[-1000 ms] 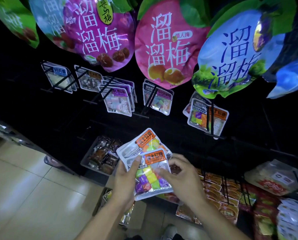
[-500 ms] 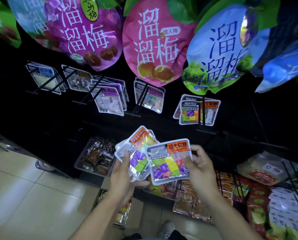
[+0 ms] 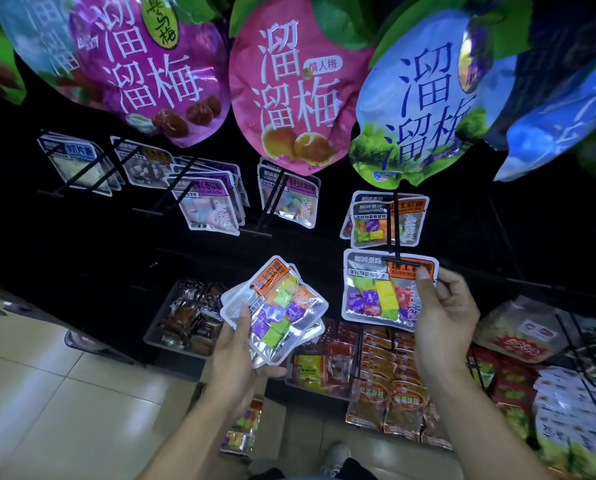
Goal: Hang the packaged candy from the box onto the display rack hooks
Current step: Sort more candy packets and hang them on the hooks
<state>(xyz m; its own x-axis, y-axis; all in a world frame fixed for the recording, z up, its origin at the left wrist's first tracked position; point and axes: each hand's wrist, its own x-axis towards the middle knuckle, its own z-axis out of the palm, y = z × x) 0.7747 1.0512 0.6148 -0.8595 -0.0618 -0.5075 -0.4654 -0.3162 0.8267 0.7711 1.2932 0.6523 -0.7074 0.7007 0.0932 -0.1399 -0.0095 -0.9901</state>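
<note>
Your right hand (image 3: 443, 317) is pinching one candy packet (image 3: 386, 289) by its right edge, thumb on the orange label. You are holding it face-on, long axis running left to right, header up, its top edge meeting the tip of the black hook (image 3: 395, 230). It is sitting just below the hung packets (image 3: 384, 220) on that hook. Your left hand (image 3: 235, 344) is gripping a small stack of packets (image 3: 275, 310), tilted, the orange headers pointing up and left, above the cardboard box (image 3: 272, 431) on the floor.
</note>
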